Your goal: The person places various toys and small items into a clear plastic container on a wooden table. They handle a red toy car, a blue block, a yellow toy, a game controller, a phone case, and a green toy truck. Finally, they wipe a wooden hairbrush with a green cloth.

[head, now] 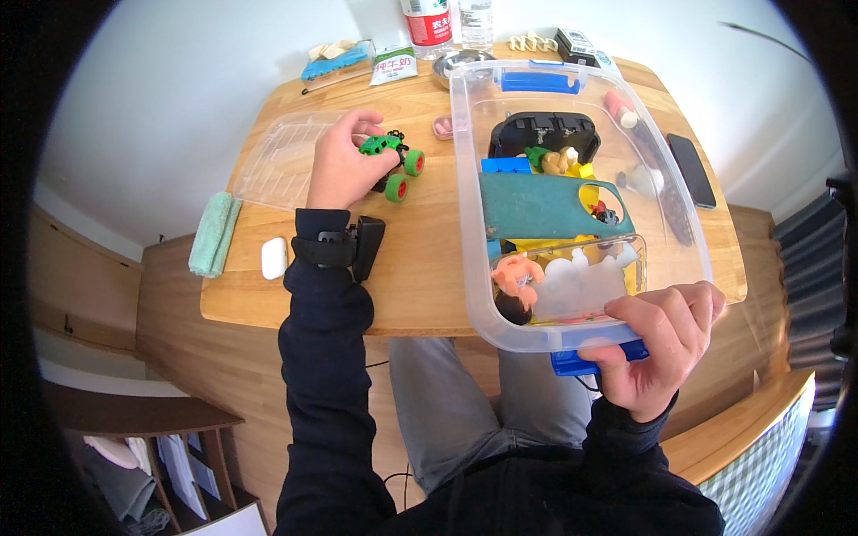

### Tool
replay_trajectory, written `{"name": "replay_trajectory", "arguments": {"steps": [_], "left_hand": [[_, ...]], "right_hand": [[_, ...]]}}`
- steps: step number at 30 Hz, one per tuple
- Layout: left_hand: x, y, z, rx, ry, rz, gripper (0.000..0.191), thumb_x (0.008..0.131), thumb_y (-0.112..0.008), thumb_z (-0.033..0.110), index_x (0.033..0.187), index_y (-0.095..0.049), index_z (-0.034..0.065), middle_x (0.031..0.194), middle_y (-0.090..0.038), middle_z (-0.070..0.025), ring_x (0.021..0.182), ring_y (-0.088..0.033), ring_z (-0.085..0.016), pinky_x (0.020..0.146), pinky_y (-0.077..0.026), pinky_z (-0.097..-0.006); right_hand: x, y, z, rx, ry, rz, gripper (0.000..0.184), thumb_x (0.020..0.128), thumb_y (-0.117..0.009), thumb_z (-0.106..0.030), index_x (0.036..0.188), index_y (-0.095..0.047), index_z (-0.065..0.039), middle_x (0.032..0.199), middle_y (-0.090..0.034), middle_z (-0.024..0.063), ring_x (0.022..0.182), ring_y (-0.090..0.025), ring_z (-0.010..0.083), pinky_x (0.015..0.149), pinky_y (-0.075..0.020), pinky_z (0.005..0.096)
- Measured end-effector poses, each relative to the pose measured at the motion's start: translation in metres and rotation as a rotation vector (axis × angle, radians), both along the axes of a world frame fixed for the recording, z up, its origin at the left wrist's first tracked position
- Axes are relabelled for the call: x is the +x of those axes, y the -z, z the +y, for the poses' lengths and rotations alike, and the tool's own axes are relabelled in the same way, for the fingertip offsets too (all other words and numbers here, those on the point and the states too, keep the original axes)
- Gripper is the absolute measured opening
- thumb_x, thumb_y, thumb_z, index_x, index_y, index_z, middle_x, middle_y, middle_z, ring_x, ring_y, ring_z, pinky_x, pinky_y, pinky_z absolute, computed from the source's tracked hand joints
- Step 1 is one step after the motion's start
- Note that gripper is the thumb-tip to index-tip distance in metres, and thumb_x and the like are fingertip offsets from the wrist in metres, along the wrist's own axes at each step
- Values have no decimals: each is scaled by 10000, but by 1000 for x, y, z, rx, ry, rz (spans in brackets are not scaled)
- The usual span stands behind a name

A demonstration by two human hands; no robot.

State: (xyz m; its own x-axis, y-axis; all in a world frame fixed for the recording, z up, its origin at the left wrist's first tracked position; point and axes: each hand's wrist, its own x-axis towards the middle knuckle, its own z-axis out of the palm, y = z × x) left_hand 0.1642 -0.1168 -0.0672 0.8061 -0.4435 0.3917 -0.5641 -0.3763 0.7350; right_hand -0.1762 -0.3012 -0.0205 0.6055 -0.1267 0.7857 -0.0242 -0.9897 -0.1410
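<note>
My left hand (352,161) grips a green toy truck (382,145) with green tyres and red hubs, over the left half of the table. With my right hand (663,338) I hold the near rim of a clear plastic storage box (472,295), close to its blue latch (570,362). Inside the box lie a teal plastic board (536,204) with an oval hole, a black plastic case (543,130), blue bricks (504,165), a doll (517,281), a small toy bear (556,161) and a clear tray (576,288) of whitish pieces.
Left on the wooden table (415,288) are a clear lid (281,161), a green towel (214,234) and a white earbud case (273,258). Behind stand a metal bowl (446,65), a milk packet (394,65) and bottles (429,30). A phone (691,169) lies right of the box.
</note>
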Motion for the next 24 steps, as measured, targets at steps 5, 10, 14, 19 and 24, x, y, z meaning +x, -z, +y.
{"name": "replay_trajectory", "arguments": {"steps": [5,10,14,19,24], "left_hand": [[1,2,-4,-100,73,-15,459,709,-724,10,1164,-664,11,1053,-718,-102,918,-709,-199,800,-566,-321],[4,6,-3,-137,165,-29,441,725,-639,-79,1155,-672,14,1153,-650,-130,1046,-691,-243,874,-564,-345],[13,16,-7,-194,237,-146,455,733,-574,-139,1143,-683,26,1210,-589,-137,1143,-649,-257,943,-547,-353],[13,10,-2,-143,-44,-183,346,751,-657,-41,1087,-707,26,1085,-627,-122,1002,-663,-248,873,-558,-348],[13,11,-3,-9,-152,-10,332,838,-816,223,1067,-724,1,878,-646,-37,805,-610,-132,700,-525,-295]], "right_hand": [[-1,-1,1,17,4,17,438,815,-731,-617,805,-713,-179,686,-592,-44,705,-479,202,827,-315,401],[0,-1,0,8,-7,1,436,809,-737,-614,799,-711,-178,689,-599,-45,704,-479,199,820,-314,399],[0,-1,1,6,-5,3,431,801,-744,-610,796,-709,-180,691,-604,-47,702,-479,199,819,-314,398],[0,-1,0,4,-5,1,429,799,-745,-608,795,-709,-181,691,-602,-49,699,-480,199,816,-314,395],[0,-1,1,4,-2,2,441,801,-737,-619,794,-707,-179,687,-592,-45,697,-477,201,812,-315,395]]}}
